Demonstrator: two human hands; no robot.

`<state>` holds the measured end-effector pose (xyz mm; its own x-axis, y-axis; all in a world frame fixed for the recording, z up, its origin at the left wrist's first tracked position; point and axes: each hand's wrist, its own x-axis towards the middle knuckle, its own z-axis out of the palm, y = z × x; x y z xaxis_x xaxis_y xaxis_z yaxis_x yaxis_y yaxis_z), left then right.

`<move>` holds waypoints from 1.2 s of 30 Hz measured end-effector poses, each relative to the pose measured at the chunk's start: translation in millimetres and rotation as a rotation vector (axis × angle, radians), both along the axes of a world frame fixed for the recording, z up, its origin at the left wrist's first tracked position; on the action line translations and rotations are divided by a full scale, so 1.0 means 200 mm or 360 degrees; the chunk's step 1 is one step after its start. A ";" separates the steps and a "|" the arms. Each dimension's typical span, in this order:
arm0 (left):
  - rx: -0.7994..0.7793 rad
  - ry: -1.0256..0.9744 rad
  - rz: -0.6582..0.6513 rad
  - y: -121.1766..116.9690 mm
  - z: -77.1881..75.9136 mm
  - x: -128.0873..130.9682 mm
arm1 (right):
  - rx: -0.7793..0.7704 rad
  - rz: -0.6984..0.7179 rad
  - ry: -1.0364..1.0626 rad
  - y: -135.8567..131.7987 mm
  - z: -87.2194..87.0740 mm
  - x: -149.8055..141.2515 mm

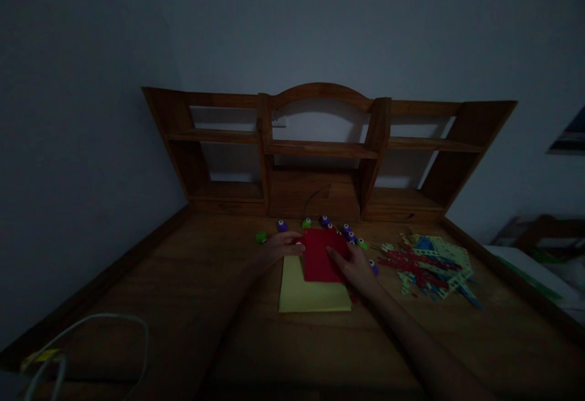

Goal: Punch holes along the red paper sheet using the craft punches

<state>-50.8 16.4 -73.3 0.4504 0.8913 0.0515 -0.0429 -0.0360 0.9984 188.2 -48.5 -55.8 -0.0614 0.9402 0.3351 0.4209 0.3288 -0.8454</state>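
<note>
A red sheet of paper [320, 256] lies partly over a yellow sheet [311, 294] on the wooden desk [192, 303]. My left hand [281, 245] grips the red sheet's left edge. My right hand [354, 265] rests on its right side, fingers over the paper. Behind the sheets lie several small purple and green paper punches [282, 225] in a loose row. The scene is dim.
A pile of red, green and blue punched paper strips [427, 264] lies to the right. A wooden shelf unit [320, 151] stands along the desk's back. A white cable [91, 328] loops at the front left corner. A bed lies off to the right.
</note>
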 end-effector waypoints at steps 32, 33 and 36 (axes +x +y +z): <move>-0.0062 0.0027 0.0073 0.01 -0.02 0.02 | -0.0193 0.0120 0.0060 0.01 -0.03 0.00; -0.0068 0.0017 0.0057 0.01 -0.01 0.02 | -0.0220 0.0105 0.0076 0.02 -0.03 0.00; -0.0078 -0.0026 0.0030 -0.01 0.01 0.02 | -0.0265 0.0081 0.0084 0.02 -0.04 0.01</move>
<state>-46.3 14.4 -70.6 0.4332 0.9012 0.0145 -0.0591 0.0123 0.9982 189.3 -44.1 -63.5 -0.0966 0.9791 0.1790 0.3608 0.2021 -0.9105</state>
